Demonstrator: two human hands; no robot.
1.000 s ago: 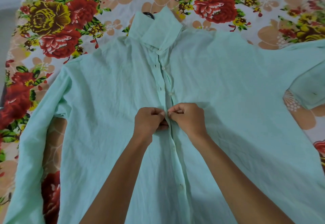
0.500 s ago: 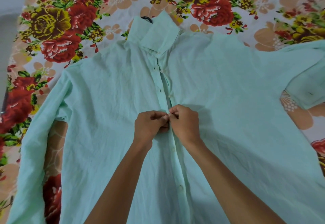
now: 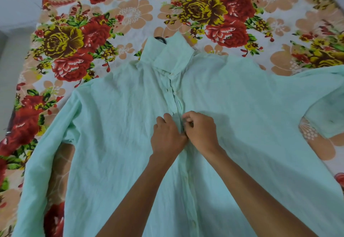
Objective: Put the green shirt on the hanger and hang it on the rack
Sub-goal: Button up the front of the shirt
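The bed (image 3: 130, 13) carries the green shirt (image 3: 115, 143), spread flat, front up. The hanger (image 3: 160, 39) hook protrudes behind the collar. The left hand (image 3: 167, 136) and right hand (image 3: 202, 134) pinch the placket mid-chest with curled fingers. Risk: uneven tension may misalign the button or let it slip free.

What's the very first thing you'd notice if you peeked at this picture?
A big mint-green shirt lies spread flat across a flowery bedsheet, filling most of the view. In the middle, the left hand and right hand pinch the shirt's button strip together. A bit of black hanger hook peeks out behind the collar.
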